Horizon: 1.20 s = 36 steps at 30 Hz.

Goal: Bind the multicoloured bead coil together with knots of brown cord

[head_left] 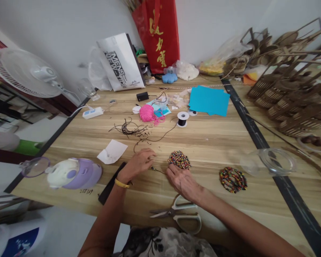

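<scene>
- Lying nearest the person, white-handled scissors point left on the table, blades slightly apart
- Right hand just beyond them, fingers bunched and gripping one end of a thin dark strand
- The strand spans the gap between the hands, a few beads at its left end
- Left hand, fingers loosely curled near that beaded end; cannot tell whether they grip it
- Coiled bead strings to the right, well apart from the hands
- A purple and white bottle on its side at the left
- A heap of coloured beads just beyond the right hand
- Creased paper beyond the left wrist
- Black cord pieces farther on, a spool to their right
- Pink yarn behind the pieces, blue sheets to its right
- Farthest, a white bag and a red bag by the wall
</scene>
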{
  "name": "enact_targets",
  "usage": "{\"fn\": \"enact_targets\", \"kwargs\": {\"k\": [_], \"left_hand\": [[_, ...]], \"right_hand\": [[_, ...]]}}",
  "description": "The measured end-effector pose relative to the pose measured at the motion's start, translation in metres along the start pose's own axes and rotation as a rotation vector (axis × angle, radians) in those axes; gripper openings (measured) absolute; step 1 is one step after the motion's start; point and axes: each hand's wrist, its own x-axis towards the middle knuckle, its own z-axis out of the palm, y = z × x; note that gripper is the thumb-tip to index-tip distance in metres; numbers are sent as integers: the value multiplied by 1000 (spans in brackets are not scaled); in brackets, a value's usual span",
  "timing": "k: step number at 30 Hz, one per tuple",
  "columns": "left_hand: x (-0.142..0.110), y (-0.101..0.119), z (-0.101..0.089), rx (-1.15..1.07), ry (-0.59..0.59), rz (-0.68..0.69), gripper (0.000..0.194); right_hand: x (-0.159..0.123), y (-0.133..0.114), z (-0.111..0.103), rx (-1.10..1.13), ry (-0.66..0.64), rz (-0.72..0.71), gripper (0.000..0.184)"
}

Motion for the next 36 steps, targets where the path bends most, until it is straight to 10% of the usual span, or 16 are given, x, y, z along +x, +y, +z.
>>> {"fn": "enact_targets", "kwargs": {"k": [7,22,36], "left_hand": [[6,27,31,-300,-113,26,28],[15,15,59,-564,-106,-108,11],[20,20,73,-700,154,-159,18]], "right_hand": [[-1,12,-7,-18,91,31,16],[-3,33,-8,87,183,12,9],[-26,75,15,668,595,376,20]]}}
